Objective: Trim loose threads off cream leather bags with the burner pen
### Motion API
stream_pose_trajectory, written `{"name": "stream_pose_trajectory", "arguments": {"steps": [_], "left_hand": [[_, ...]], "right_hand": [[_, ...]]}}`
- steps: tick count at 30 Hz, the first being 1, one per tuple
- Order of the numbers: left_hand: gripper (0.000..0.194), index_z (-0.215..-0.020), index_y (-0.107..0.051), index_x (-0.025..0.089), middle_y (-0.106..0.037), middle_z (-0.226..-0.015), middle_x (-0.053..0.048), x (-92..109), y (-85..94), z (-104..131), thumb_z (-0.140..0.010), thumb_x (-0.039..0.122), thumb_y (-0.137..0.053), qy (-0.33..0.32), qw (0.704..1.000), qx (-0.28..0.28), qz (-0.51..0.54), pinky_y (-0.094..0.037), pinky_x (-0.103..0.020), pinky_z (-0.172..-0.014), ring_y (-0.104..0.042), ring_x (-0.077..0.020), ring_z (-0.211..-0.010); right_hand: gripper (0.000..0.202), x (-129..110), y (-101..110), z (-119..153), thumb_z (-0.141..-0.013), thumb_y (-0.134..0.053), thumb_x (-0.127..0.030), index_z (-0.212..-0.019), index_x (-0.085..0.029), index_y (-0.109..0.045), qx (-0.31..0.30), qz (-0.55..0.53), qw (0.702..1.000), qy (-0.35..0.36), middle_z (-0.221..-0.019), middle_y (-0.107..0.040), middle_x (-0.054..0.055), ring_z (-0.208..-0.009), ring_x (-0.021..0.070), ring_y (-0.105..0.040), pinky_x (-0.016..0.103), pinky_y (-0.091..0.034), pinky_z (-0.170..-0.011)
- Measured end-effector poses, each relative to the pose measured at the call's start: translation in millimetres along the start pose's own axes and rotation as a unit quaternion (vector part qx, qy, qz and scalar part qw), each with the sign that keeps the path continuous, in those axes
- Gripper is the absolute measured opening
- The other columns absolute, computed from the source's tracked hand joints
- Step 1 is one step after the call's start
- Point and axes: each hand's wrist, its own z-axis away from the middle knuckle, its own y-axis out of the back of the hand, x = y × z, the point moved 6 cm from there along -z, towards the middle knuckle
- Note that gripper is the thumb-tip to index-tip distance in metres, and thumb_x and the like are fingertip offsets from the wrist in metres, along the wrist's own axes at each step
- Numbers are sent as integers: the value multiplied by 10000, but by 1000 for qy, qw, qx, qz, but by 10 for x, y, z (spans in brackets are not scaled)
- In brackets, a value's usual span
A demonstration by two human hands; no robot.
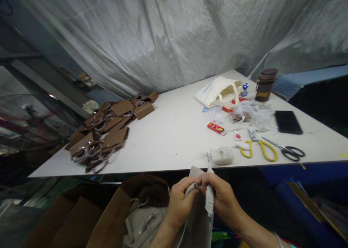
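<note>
Just off the table's front edge, my left hand (182,199) is closed on a light grey bag (198,222), near its curved handle (190,189). My right hand (224,197) is closed beside it, its fingertips meeting those of my left hand at the bag's upper part. Held in my right hand is a thin tool wrapped in white (209,201), with a narrow metal tip pointing up. What the fingertips pinch between them is hidden. Closest on the table are a white wrapped block (222,156) and yellow-handled scissors (258,148).
Brown bags (115,123) with plastic-wrapped handles are heaped on the white table (163,132). Below, a cardboard box (114,211) holds more grey bags (144,222). Rightward lie black-handled scissors (292,152), a red box (215,128), a cream tote (220,91), a dark tablet (288,122) and a bottle (265,85).
</note>
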Motion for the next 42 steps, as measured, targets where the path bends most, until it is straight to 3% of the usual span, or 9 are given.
{"name": "stream_pose_trajectory", "arguments": {"steps": [3,6,9,12,14,17,20,23,42], "left_hand": [[165,-952,-826,196,-799,-957,-64,-56,80,57,-898,229,-673,-8,999,33,10,-534,-301,-860,-725,-234,-921],[174,-806,-791,179,-765,-849,-56,-59,434,57,-881,298,-689,18,997,70,18,-525,-283,-793,-696,-222,-836],[218,-812,-755,168,-683,-673,-6,-132,913,-18,-812,386,-756,116,984,128,40,-453,-236,-590,-583,-160,-605],[298,-853,-726,167,-637,-607,27,-279,1053,-154,-756,443,-783,208,966,129,87,-418,-228,-548,-526,-141,-538],[312,-796,-718,155,-651,-620,11,-397,851,-243,-716,449,-784,248,960,97,86,-423,-238,-556,-542,-153,-561],[269,-743,-744,137,-665,-641,-13,-554,207,-308,-713,404,-740,269,961,16,54,-423,-254,-586,-561,-168,-603],[182,-770,-770,136,-681,-660,-12,-643,-456,-289,-701,289,-700,268,962,-25,51,-439,-267,-644,-593,-177,-650],[141,-763,-773,142,-710,-681,-27,-647,-848,-256,-699,237,-692,258,964,-46,55,-459,-290,-683,-625,-199,-689],[173,-763,-765,129,-673,-647,-16,-654,-795,-336,-714,292,-734,287,950,-37,114,-428,-268,-641,-572,-163,-634]], "right_hand": [[103,-25,27,12,-984,-626,-171,-1044,-254,-630,11,13,1000,15,-974,-729,20,-874,173,-707,258,-555,-809],[180,23,208,32,-1032,-581,-232,-1188,-280,-656,34,10,999,-8,-1016,-753,25,-913,179,-730,256,-574,-817],[302,151,509,45,-1059,-554,-354,-1339,-288,-648,69,14,997,-44,-1065,-758,49,-937,198,-740,284,-597,-835],[351,329,783,35,-1051,-549,-459,-1286,-252,-708,94,43,990,-92,-1120,-746,87,-927,222,-732,328,-612,-830],[357,464,931,36,-1043,-553,-493,-1199,-226,-731,122,59,982,-135,-1074,-749,90,-881,222,-725,336,-615,-805],[326,632,1077,48,-1032,-570,-507,-1113,-218,-696,147,88,969,-180,-932,-739,57,-820,216,-712,324,-602,-761],[289,706,1156,32,-1038,-564,-497,-1070,-225,-657,132,132,966,-180,-870,-703,32,-791,208,-687,315,-571,-742],[262,704,1213,-19,-1041,-567,-469,-1015,-227,-665,120,173,965,-153,-843,-687,25,-781,206,-665,318,-544,-757],[164,855,1056,-305,-1073,-553,-318,-1038,-206,-667,32,291,956,-28,-933,-742,71,-857,222,-698,356,-537,-797]]}}
